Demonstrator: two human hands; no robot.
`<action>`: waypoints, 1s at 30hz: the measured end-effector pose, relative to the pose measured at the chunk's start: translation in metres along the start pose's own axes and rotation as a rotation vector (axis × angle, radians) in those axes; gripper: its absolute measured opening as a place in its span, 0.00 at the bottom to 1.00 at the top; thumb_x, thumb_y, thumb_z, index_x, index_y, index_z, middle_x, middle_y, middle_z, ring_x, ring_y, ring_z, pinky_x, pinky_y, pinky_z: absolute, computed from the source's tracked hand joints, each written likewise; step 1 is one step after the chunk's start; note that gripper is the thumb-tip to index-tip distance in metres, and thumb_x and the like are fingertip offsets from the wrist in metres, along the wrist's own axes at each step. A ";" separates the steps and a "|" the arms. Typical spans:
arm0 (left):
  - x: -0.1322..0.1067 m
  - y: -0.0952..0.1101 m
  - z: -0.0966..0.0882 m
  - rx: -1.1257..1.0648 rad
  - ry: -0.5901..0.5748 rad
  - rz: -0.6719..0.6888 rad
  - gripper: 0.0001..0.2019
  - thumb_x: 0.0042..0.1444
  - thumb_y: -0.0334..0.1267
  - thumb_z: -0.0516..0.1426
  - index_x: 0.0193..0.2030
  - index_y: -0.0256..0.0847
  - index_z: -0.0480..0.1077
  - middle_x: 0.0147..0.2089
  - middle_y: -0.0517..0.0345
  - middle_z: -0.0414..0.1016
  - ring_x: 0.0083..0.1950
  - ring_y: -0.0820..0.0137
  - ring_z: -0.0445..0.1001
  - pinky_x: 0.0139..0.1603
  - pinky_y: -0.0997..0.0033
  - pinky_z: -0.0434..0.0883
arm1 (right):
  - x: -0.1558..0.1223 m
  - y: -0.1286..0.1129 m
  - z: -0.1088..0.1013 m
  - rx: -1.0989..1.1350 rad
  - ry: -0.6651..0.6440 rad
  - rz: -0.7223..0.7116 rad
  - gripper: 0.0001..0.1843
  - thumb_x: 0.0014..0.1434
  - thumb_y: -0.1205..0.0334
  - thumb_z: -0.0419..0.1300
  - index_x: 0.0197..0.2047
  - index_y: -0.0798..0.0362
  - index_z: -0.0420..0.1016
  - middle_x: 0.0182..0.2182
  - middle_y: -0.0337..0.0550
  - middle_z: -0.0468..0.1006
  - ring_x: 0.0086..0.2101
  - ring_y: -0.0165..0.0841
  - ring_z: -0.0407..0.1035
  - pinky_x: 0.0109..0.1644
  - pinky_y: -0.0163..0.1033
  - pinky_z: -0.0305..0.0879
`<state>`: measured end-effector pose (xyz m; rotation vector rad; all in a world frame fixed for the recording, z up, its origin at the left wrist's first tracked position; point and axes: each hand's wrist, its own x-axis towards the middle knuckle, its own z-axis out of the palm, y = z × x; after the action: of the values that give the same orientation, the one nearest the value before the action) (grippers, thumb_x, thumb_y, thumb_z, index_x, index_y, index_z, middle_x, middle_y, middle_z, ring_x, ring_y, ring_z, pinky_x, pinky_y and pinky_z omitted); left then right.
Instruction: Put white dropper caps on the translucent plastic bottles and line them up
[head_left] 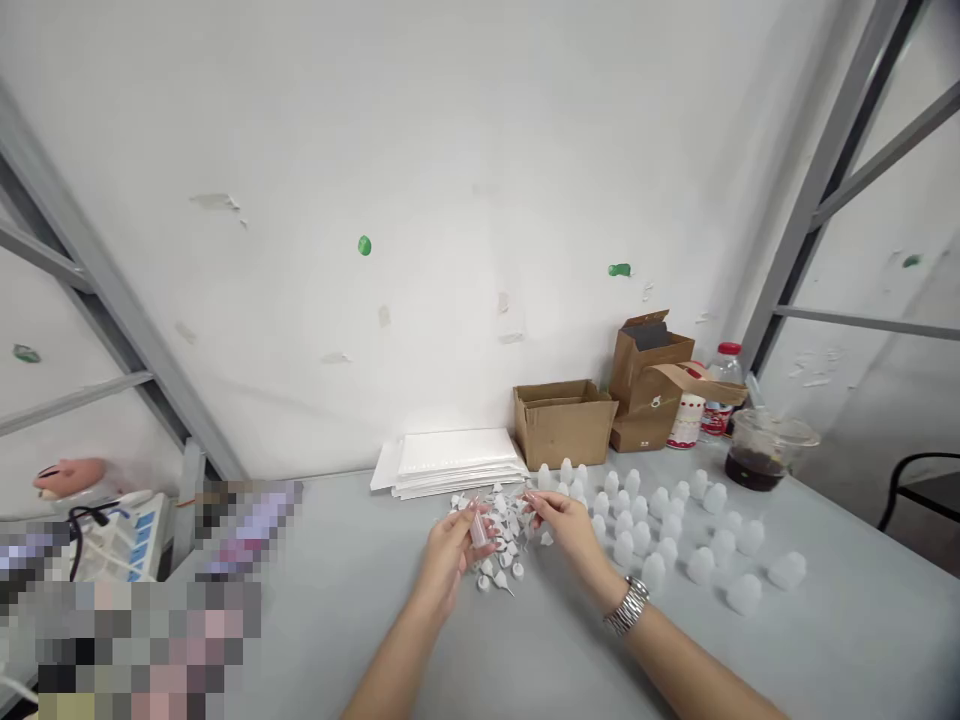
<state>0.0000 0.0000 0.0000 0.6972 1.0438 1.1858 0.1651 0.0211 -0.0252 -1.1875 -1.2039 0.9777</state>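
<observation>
My left hand [448, 552] is closed round a small translucent plastic tube [478, 530], held tilted above the grey table. Under and between both hands lies a loose pile of small white pointed nozzle caps [505, 560], some with thin tips. My right hand [561, 522], with a metal-band watch [628, 606] on its wrist, is at the right side of the pile. Its thumb and forefinger are pinched together; what they hold is too small to make out. To its right stand many frosted white plastic rounded pieces [641, 538], spread over the table.
At the back are a stack of white padded envelopes [454, 460], an open cardboard box [567, 430] and a brown paper bag [645, 385]. A red-capped bottle [724, 375] and a clear bowl of dark liquid [757, 465] stand right. A power strip [139, 540] lies left.
</observation>
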 end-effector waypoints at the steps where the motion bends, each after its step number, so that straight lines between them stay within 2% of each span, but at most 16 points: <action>1: -0.001 0.000 0.001 0.018 -0.013 -0.017 0.13 0.46 0.42 0.60 0.32 0.32 0.73 0.25 0.54 0.73 0.28 0.72 0.73 0.27 0.74 0.74 | 0.000 0.000 0.000 0.011 -0.002 0.001 0.19 0.45 0.47 0.60 0.27 0.55 0.78 0.19 0.38 0.73 0.19 0.29 0.63 0.26 0.36 0.60; 5: -0.004 -0.001 0.002 0.083 -0.111 -0.043 0.17 0.43 0.46 0.62 0.34 0.32 0.74 0.25 0.54 0.74 0.26 0.72 0.72 0.24 0.76 0.72 | -0.002 -0.005 -0.001 0.042 -0.014 -0.009 0.18 0.45 0.47 0.60 0.27 0.54 0.78 0.20 0.38 0.73 0.20 0.29 0.63 0.28 0.36 0.61; 8: -0.007 -0.003 0.002 0.150 -0.231 -0.037 0.18 0.43 0.46 0.61 0.35 0.32 0.74 0.27 0.52 0.74 0.28 0.71 0.73 0.26 0.74 0.73 | -0.007 -0.012 -0.001 0.045 -0.040 -0.056 0.16 0.46 0.48 0.60 0.30 0.52 0.79 0.26 0.40 0.75 0.23 0.30 0.64 0.31 0.37 0.63; 10: -0.009 -0.005 0.003 0.191 -0.276 -0.041 0.17 0.42 0.45 0.62 0.34 0.32 0.75 0.28 0.52 0.75 0.30 0.70 0.73 0.28 0.71 0.74 | -0.011 -0.017 0.001 0.027 -0.084 -0.125 0.15 0.48 0.49 0.60 0.31 0.51 0.79 0.29 0.42 0.75 0.29 0.32 0.66 0.36 0.39 0.64; 13: -0.010 -0.007 0.004 0.216 -0.272 -0.028 0.16 0.41 0.45 0.63 0.33 0.33 0.75 0.28 0.52 0.75 0.31 0.68 0.73 0.30 0.68 0.74 | -0.019 -0.021 0.005 -0.003 -0.179 -0.197 0.14 0.50 0.49 0.59 0.31 0.49 0.79 0.30 0.43 0.74 0.35 0.35 0.68 0.42 0.40 0.64; 16: -0.008 -0.007 0.005 0.219 -0.265 0.001 0.17 0.40 0.46 0.63 0.33 0.34 0.74 0.26 0.54 0.75 0.30 0.68 0.74 0.29 0.68 0.74 | -0.023 -0.023 0.008 -0.027 -0.241 -0.211 0.15 0.52 0.47 0.57 0.31 0.49 0.79 0.31 0.43 0.72 0.36 0.36 0.67 0.43 0.42 0.64; 19: -0.007 -0.007 0.004 0.226 -0.265 0.010 0.19 0.38 0.47 0.63 0.33 0.34 0.74 0.27 0.53 0.75 0.29 0.68 0.74 0.27 0.70 0.73 | -0.025 -0.022 0.010 -0.060 -0.253 -0.226 0.18 0.55 0.46 0.53 0.34 0.48 0.78 0.32 0.43 0.70 0.37 0.36 0.67 0.44 0.43 0.63; 24: -0.006 -0.006 0.007 0.212 -0.246 0.013 0.22 0.31 0.45 0.66 0.34 0.35 0.72 0.27 0.54 0.75 0.28 0.67 0.74 0.28 0.65 0.73 | -0.029 -0.022 0.009 -0.085 -0.283 -0.244 0.22 0.60 0.48 0.45 0.40 0.49 0.76 0.35 0.44 0.68 0.39 0.34 0.65 0.45 0.41 0.63; 30: -0.006 -0.005 0.008 0.236 -0.225 0.067 0.26 0.31 0.44 0.66 0.40 0.39 0.69 0.26 0.58 0.74 0.30 0.64 0.75 0.26 0.68 0.72 | -0.032 -0.023 0.009 -0.111 -0.318 -0.297 0.21 0.62 0.50 0.43 0.45 0.48 0.74 0.37 0.44 0.66 0.40 0.34 0.63 0.46 0.40 0.61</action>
<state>0.0092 -0.0066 0.0003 1.0335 0.9841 1.0226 0.1512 -0.0129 -0.0075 -0.9230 -1.6533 0.9028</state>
